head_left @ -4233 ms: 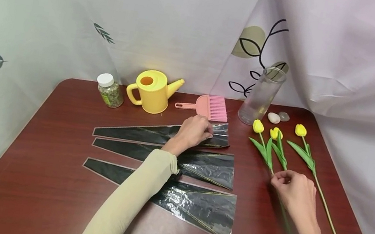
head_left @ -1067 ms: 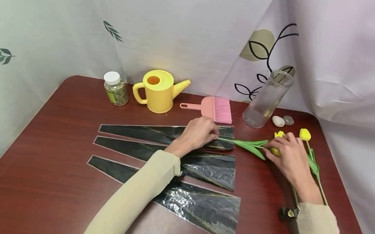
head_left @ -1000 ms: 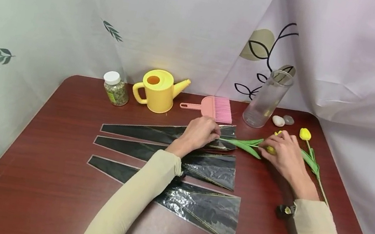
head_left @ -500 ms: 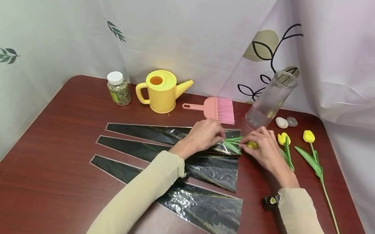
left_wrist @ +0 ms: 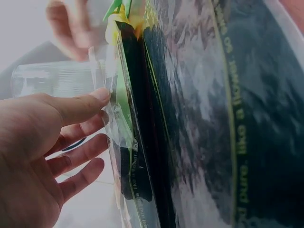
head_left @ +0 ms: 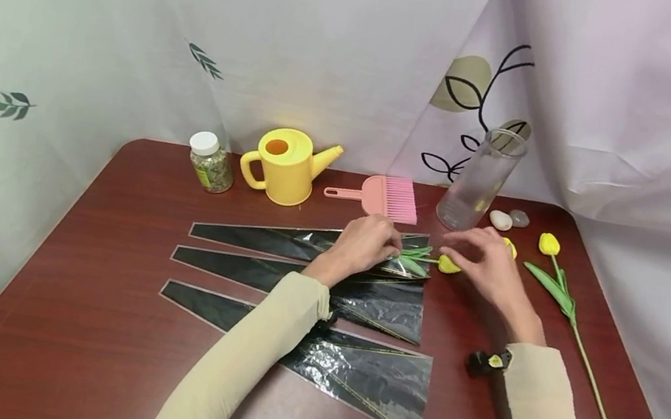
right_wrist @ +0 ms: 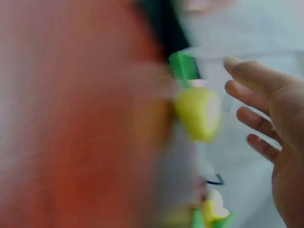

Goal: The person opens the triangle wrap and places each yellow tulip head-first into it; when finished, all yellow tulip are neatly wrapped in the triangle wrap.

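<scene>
My left hand (head_left: 363, 243) pinches the cellophane sleeve (head_left: 309, 242) mouth; my right hand (head_left: 487, 265), at three o'clock, hovers open, so the tulip (head_left: 434, 261) could slide out.

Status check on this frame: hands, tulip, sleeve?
Left hand pinches top sleeve mouth. Right hand open, off tulip. Stem inside, bloom outside.

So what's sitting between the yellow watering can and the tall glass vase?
A pink brush lies between the watering can and the glass vase, its bristles toward the vase. The head view shows it.
</scene>
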A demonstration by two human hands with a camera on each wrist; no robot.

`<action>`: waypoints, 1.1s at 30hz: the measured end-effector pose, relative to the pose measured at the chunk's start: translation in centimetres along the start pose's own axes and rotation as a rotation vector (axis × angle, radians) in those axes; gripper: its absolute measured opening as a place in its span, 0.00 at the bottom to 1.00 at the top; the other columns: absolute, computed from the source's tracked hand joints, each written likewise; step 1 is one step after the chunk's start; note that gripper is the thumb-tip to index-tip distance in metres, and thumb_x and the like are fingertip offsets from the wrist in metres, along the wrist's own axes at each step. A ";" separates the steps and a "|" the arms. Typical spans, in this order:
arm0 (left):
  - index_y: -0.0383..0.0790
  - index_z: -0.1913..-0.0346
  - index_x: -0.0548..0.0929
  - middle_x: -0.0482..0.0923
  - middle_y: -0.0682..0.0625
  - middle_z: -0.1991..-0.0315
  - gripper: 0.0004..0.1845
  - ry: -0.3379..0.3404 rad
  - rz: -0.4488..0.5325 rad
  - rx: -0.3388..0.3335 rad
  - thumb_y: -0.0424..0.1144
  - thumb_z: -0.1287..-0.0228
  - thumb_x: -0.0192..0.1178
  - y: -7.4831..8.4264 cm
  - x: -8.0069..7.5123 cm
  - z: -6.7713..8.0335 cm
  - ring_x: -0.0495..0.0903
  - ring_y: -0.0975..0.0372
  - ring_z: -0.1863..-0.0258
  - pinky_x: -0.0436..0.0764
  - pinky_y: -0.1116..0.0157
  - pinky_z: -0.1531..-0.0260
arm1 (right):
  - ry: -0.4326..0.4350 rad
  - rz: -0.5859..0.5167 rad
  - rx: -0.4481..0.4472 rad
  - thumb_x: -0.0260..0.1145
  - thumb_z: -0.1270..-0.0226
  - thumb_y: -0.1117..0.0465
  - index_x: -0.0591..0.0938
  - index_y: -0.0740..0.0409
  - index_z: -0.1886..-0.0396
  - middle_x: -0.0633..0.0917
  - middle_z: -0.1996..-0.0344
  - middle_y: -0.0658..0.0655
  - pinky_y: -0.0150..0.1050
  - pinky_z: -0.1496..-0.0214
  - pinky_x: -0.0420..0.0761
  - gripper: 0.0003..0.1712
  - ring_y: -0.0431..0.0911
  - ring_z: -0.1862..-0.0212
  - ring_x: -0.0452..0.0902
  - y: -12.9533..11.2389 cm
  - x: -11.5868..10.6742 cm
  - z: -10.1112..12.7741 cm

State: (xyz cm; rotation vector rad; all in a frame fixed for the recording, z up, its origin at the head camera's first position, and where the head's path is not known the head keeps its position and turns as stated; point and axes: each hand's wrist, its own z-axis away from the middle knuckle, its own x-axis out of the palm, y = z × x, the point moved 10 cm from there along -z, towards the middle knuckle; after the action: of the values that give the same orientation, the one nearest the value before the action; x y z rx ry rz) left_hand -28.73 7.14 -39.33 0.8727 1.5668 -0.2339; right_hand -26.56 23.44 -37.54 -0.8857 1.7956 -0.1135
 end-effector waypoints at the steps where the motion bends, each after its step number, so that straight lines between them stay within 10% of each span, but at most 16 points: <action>1: 0.53 0.66 0.91 0.81 0.59 0.65 0.04 -0.001 0.001 -0.001 0.44 0.36 0.67 0.0 0.0 0.0 0.77 0.65 0.61 0.79 0.63 0.62 | 0.018 -0.023 0.049 0.76 0.43 0.61 0.88 0.55 0.56 0.86 0.61 0.51 0.48 0.51 0.69 0.14 0.47 0.54 0.75 0.4 -0.7 0.2; 13: 0.53 0.66 0.91 0.82 0.59 0.66 0.04 -0.003 0.001 -0.004 0.43 0.36 0.67 0.1 -0.2 0.2 0.77 0.65 0.60 0.79 0.63 0.62 | -0.237 -0.025 0.274 0.72 0.37 0.60 0.83 0.60 0.46 0.86 0.62 0.57 0.50 0.54 0.76 0.20 0.49 0.60 0.81 2.7 0.0 2.7; 33: 0.53 0.66 0.91 0.81 0.59 0.66 0.04 0.031 -0.001 0.005 0.43 0.36 0.67 0.2 -0.9 0.2 0.77 0.66 0.61 0.79 0.63 0.63 | -0.171 -0.152 0.257 0.73 0.38 0.63 0.86 0.58 0.53 0.87 0.66 0.54 0.29 0.62 0.79 0.13 0.46 0.64 0.83 2.7 0.5 2.1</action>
State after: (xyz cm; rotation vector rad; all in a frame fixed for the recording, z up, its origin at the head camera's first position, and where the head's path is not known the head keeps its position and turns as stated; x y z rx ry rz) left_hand -28.52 6.80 -38.53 0.8834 1.5963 -0.2259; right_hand -26.28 25.77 -40.06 -0.8198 1.5149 -0.3483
